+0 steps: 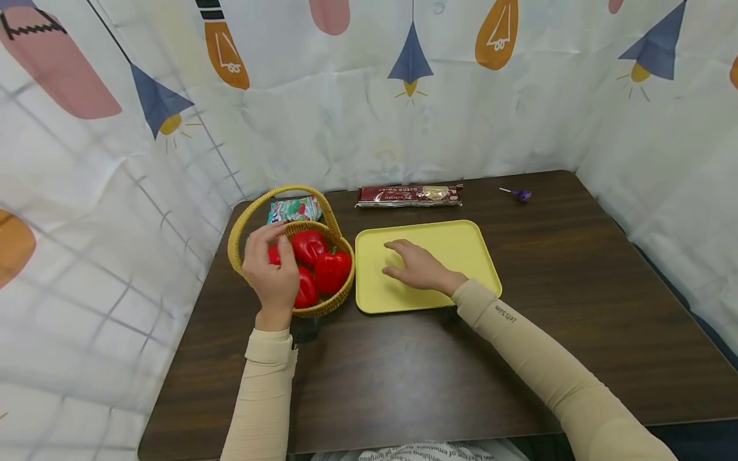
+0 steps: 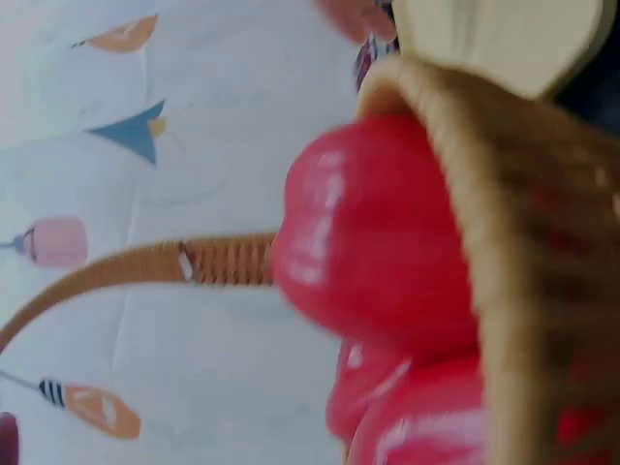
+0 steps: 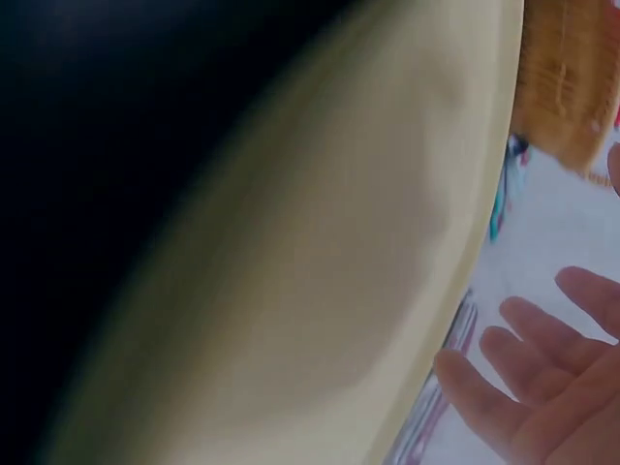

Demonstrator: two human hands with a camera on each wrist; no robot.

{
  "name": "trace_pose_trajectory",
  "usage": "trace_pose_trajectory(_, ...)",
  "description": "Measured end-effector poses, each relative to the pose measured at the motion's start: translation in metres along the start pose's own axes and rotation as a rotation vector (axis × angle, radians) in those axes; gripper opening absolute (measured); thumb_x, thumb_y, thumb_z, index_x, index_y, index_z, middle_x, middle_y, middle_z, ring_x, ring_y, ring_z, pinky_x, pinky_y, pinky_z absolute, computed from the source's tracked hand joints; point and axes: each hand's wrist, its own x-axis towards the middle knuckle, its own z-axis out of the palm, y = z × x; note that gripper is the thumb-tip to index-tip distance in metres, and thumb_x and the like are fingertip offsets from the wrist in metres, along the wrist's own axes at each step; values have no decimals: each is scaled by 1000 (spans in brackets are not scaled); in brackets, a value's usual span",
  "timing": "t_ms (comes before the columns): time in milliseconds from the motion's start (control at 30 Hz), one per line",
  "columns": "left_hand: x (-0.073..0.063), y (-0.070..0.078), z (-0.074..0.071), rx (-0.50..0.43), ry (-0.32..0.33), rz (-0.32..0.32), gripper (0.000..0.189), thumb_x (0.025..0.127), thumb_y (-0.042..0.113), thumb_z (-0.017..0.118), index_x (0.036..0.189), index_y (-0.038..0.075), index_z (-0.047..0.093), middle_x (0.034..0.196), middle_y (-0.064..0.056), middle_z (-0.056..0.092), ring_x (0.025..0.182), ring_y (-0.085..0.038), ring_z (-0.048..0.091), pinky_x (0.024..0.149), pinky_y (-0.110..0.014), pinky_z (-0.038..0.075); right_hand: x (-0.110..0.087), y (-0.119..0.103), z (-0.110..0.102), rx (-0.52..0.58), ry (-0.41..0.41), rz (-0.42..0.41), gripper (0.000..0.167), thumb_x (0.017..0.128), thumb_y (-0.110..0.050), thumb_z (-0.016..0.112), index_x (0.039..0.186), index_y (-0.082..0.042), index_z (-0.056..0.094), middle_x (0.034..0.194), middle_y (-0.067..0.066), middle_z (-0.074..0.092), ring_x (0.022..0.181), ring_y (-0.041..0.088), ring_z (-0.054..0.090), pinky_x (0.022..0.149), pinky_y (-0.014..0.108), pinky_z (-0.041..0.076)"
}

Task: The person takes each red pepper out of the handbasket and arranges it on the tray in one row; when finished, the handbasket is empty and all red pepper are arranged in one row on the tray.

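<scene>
A yellow wicker basket [image 1: 324, 308] with a tall arched handle holds several red bell peppers [image 1: 332, 272]. My left hand [image 1: 271, 272] hovers at the basket's left side, fingers loosely bent and thumb apart, and no object shows in its grasp. One pepper [image 2: 378, 232] bulges past the basket's rim in the left wrist view. Right of the basket lies a yellow tray [image 1: 455, 250] with nothing on it. Above that tray my right hand [image 1: 421, 266] reaches leftward, its fingers spread and relaxed around nothing.
Behind the basket is a green snack packet [image 1: 295, 209]. A dark red spaghetti packet [image 1: 409, 196] lies at the table's back edge, and a purple lollipop [image 1: 521, 195] sits farther right. A printed curtain [image 1: 357, 128] hangs behind the dark wooden table [image 1: 392, 378].
</scene>
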Motion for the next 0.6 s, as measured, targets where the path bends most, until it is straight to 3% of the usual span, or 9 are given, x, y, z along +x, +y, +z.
trace_pose_trajectory(133,3,9,-18,-32,251,29,19,83,6,55,92,-9,65,97,-21,67,86,-35,59,77,-25,44,1,-11,11,46,29,-34,60,95,-35,61,144,-4,45,146,13,45,134,28,43,108,45,37)
trace_pose_trajectory(267,-1,9,-27,-9,389,17,23,78,10,55,94,-6,60,99,-19,62,92,-31,54,76,-26,42,5,-21,18,82,68,-42,58,95,-33,62,143,-4,46,144,11,47,134,26,44,108,44,36)
trace_pose_trajectory(367,-5,2,-31,-23,386,-28,30,74,9,56,101,-5,57,104,-19,58,102,-28,51,80,-30,41,9,-29,20,113,88,-33,58,95,-33,62,143,-5,46,144,10,47,132,26,45,108,44,37)
trace_pose_trajectory(500,-13,-13,-35,-72,319,-123,36,71,3,58,105,-7,54,104,-16,55,100,-22,49,88,-32,38,15,-39,23,170,99,-24,58,94,-34,63,142,-5,47,142,10,49,125,32,51,101,45,42)
trace_pose_trajectory(600,-22,-27,-37,-137,231,-225,32,74,-2,57,105,-8,56,106,-15,54,99,-19,48,86,-29,36,21,-46,24,201,101,-18,61,92,-37,65,142,-5,48,142,10,49,119,35,54,96,45,46)
